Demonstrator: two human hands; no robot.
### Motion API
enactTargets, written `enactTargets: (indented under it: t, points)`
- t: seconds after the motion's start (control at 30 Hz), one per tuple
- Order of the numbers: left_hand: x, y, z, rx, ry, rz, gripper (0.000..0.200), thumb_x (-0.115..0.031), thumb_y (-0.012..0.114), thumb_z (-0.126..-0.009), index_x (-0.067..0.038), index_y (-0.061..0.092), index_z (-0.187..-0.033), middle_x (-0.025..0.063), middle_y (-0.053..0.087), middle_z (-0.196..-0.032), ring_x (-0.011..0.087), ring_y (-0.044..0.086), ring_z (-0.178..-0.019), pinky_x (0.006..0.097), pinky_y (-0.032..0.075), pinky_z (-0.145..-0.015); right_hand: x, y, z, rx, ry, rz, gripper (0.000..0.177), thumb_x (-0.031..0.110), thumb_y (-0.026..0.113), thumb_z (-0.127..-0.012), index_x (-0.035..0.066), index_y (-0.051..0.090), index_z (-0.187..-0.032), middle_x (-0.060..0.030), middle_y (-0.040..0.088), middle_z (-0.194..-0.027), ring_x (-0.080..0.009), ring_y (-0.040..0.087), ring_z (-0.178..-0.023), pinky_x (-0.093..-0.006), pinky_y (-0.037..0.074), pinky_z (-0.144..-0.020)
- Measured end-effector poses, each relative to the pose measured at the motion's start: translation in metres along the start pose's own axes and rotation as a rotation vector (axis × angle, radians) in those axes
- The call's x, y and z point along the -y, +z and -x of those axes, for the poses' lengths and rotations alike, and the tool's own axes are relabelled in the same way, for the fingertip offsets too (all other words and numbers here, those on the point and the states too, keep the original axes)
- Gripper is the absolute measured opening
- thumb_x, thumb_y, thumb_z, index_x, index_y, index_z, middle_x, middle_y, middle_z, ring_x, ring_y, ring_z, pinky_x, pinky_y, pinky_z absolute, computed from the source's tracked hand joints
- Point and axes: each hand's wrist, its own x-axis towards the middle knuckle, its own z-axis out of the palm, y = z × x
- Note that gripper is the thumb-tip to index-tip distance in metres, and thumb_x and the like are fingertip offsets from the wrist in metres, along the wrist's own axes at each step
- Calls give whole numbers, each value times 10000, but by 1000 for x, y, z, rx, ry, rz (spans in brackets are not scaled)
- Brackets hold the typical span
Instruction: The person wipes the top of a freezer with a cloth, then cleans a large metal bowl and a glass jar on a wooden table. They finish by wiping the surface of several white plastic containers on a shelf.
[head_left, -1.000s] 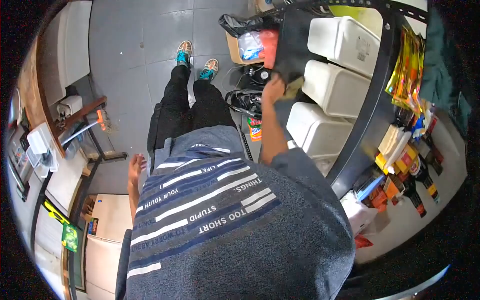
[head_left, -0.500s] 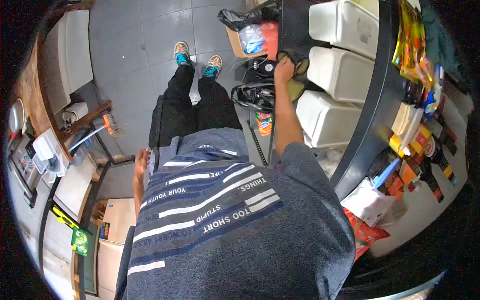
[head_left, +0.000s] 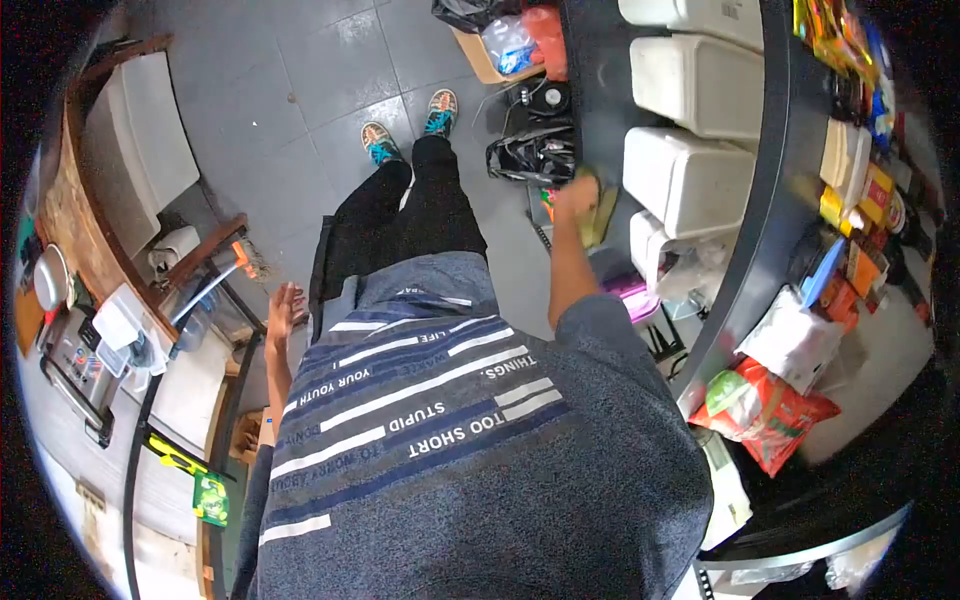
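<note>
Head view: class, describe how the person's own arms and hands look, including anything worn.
The left hand and right hand are bare, with no gloves showing. Both arms are uncovered below the short sleeves of a grey-blue T-shirt with white stripes and white lettering.

Right hand slid cloth along black panel, toward body.

cloth: soft fabric | shelf panel: matt black | bins: smooth white plastic | snack bag: glossy
</note>
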Motion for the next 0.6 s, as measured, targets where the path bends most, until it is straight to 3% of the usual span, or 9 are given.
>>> enactTargets:
  t: [0.1, 0.17, 0.3, 0.37, 0.43, 0.5, 0.57, 0.6]
  points:
    - [4, -25, -11, 48, -2, -6, 491, -490, 454, -896, -53, 531, -1106, 123, 587, -1055, 236, 583, -944, 371, 475, -774, 55, 2, -21, -445, -582, -29, 120, 143, 586, -775, 38, 588, -835, -191, 618, -826, -366, 605, -761, -461, 485, -701]
    - [-6, -38, -2, 34, 21, -23, 495, -492, 453, -896, -53, 527, -1111, 117, 588, -1051, 227, 584, -940, 367, 475, -769, 89, -14, -24, -442, -613, -267, 111, 145, 552, -797, 43, 562, -839, -207, 602, -769, -415, 575, -717, -473, 472, -675]
    - [9, -57, -11, -10, 38, -6, 512, -511, 453, -890, -54, 527, -1108, 102, 592, -1040, 214, 586, -931, 359, 475, -759, 52, -27, 1, -305, -612, -182, 84, 125, 519, -806, 50, 547, -833, -211, 600, -773, -430, 563, -748, -469, 466, -681]
    - [15, -50, -9, -47, 29, 21, 520, -520, 453, -887, -54, 528, -1106, 96, 593, -1035, 209, 586, -928, 357, 475, -755, -17, 48, -18, -234, -251, 47, 44, 108, 518, -798, 72, 543, -796, -172, 630, -798, -366, 606, -757, -460, 476, -660]
    - [23, -37, -2, -9, 94, 54, 531, -531, 452, -884, -54, 529, -1104, 92, 597, -1020, 203, 589, -913, 353, 479, -745, -15, -26, 47, -80, -20, -75, 78, 92, 518, -792, 97, 594, -814, -134, 657, -836, -284, 634, -824, -440, 485, -682]
    - [25, -21, 14, 12, 122, 73, 536, -536, 451, -883, -53, 530, -1103, 89, 599, -1013, 200, 591, -906, 352, 481, -740, -103, 13, 40, 24, -420, 626, 158, 103, 550, -781, 103, 631, -917, -124, 658, -881, -218, 618, -916, -432, 473, -754]
    - [27, 8, 21, 136, 147, 140, 554, -575, 471, -853, -92, 519, -1122, 55, 591, -985, 164, 575, -914, 319, 448, -715, -139, 28, 41, -67, 12, 241, 231, 90, 557, -766, 49, 634, -980, -158, 634, -913, -270, 581, -976, -430, 439, -818]
    - [37, 20, 22, 126, 155, 152, 554, -575, 471, -853, -92, 519, -1122, 55, 591, -985, 164, 575, -914, 319, 448, -715, -135, 12, 47, -71, -3, 233, 231, 90, 557, -766, 49, 634, -980, -158, 634, -913, -270, 581, -976, -430, 439, -818]
